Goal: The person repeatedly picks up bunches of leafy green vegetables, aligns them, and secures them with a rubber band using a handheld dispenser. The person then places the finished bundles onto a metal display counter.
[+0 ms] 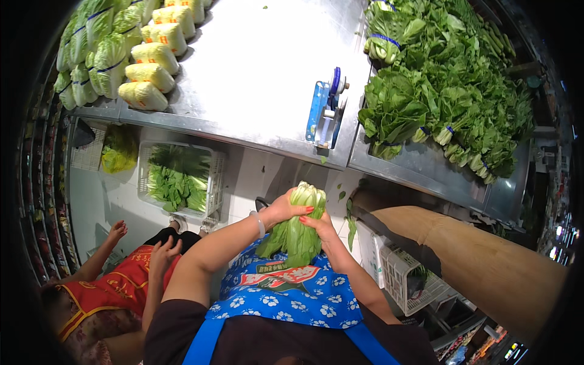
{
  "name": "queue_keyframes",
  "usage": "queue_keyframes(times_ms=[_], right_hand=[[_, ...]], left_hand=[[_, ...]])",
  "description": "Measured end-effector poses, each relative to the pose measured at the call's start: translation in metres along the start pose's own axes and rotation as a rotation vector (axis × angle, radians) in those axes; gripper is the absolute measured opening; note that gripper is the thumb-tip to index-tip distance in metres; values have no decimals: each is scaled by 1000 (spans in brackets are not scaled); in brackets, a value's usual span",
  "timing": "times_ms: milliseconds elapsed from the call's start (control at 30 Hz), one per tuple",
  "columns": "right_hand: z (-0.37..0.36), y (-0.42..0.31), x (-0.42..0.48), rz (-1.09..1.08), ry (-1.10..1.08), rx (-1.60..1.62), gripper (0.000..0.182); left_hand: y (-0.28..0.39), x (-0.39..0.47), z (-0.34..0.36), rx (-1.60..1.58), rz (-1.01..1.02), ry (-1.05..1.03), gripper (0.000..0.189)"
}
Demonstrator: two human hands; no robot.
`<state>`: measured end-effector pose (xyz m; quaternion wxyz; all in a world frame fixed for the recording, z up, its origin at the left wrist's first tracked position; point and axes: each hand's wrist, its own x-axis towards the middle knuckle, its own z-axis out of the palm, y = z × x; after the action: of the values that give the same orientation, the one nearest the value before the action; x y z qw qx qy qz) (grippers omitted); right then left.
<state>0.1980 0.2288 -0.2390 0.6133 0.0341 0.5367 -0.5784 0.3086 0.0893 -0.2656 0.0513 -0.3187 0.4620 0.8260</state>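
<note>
My left hand point(279, 211) grips a bunch of leafy greens point(299, 242) from the left side, its thumb across the pale stalks. On the other side my right hand point(320, 224) closes on the same bunch. The stalk ends point up, towards the metal table, and the leaves hang down over my blue flowered apron point(283, 299). Beyond my hands, a blue tape dispenser point(318, 112) with a purple-blue roll stands near the table's front edge. Taped bunches of greens point(392, 105) lie at the right of it.
Wrapped napa cabbages point(143, 96) and taped ones stand at the table's left. A white crate of greens point(141, 173) sits on the floor. A person in a red apron point(123, 287) is at my left. A large brown column point(456, 246) and a white crate point(401, 292) are at my right.
</note>
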Motion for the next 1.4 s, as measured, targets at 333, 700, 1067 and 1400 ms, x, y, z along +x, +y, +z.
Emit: queue_keyframes(times_ms=[333,700,1067,1400], right_hand=[[-21,-46,44,-84,-162,-69,71],[61,-188,18,-310,-612,-37,67],[50,-178,27,130,-740,415,79],[73,-190,-26,-192,-506,214,56]], left_hand=[[60,15,21,-199,130,196,74],[196,-33,65,-47,550,415,96],[258,-82,60,386,166,204,108],[209,-70,70,188,426,123,130]])
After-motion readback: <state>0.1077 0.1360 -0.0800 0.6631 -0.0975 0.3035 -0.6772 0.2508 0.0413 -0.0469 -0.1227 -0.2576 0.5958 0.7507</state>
